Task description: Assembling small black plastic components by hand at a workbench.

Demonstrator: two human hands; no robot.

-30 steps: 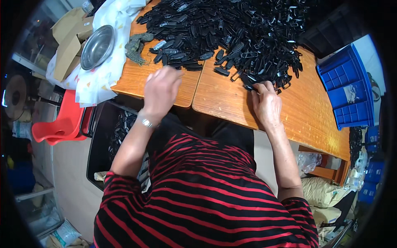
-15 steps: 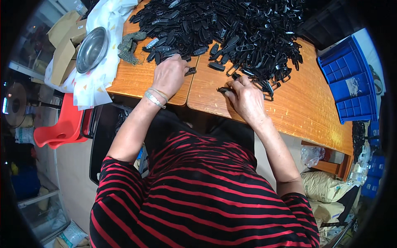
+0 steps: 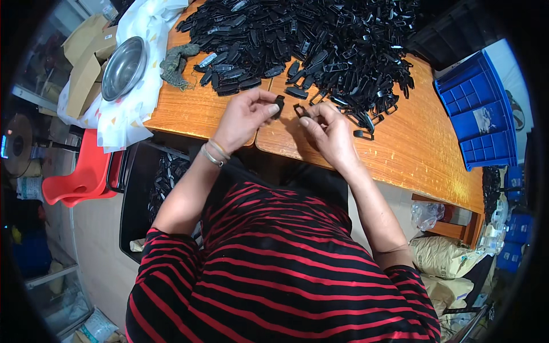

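Note:
Pinched between thumb and fingers of my left hand (image 3: pixel 245 117) is a small black plastic part (image 3: pixel 278 106), held upright just above the table's near edge. My right hand (image 3: pixel 330 132) grips a black plastic frame piece (image 3: pixel 301 111) with a rectangular opening, a short gap away from the other part. Both hands face each other over the wooden table (image 3: pixel 412 151). Beyond them spreads a large heap of black plastic parts (image 3: pixel 297 40), some solid and oval, others open frames. One loose oval part (image 3: pixel 296 92) lies just past my hands.
At the left are a metal bowl (image 3: pixel 123 68), a grey-green glove (image 3: pixel 178 62) and a cardboard box (image 3: pixel 86 86) on white plastic sheeting. A blue crate (image 3: pixel 480 111) stands at the right. Beside my left arm, a black bin (image 3: pixel 166 183) holds more parts; a red chair (image 3: pixel 86 174) is farther left.
My left hand has drawn back from the heap and turned inward with a black part. My right hand has lifted its piece toward it, bringing both hands closer together.

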